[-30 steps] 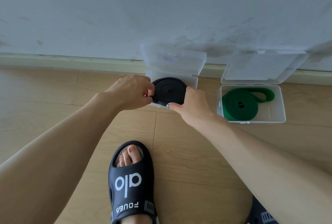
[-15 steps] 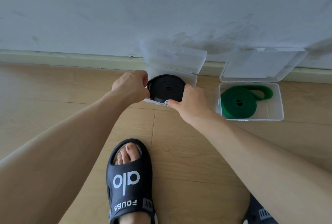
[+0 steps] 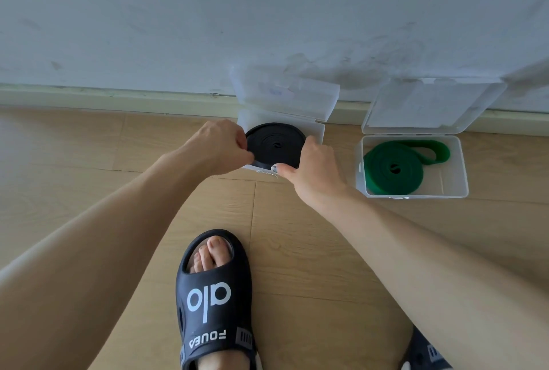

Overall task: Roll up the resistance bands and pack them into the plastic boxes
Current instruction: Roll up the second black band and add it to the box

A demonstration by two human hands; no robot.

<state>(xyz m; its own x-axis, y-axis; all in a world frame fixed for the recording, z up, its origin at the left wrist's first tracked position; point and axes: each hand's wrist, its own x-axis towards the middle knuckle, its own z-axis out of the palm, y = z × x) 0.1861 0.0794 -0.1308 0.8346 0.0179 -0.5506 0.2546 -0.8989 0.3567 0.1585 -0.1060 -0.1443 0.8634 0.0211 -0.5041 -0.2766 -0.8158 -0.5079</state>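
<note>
Black coil (image 3: 275, 145) now sits lower than a second ago, going down into the left box (image 3: 319, 129); I judge packing nearly done, with the green band (image 3: 393, 167) already boxed. Left hand (image 3: 218, 146) and right hand (image 3: 312, 166) grip the coil's opposite edges, fingers curled, arms stretched forward.

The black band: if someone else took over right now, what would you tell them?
Left hand and right hand both grip the rolled black band by its edges, holding it in the left box, whose lid is open.
The rolled green band already lies in the right box, lid open, its tail loop loose beside the roll.
Left to do: seat the black band flat, let go, then probably close both lids.
</note>
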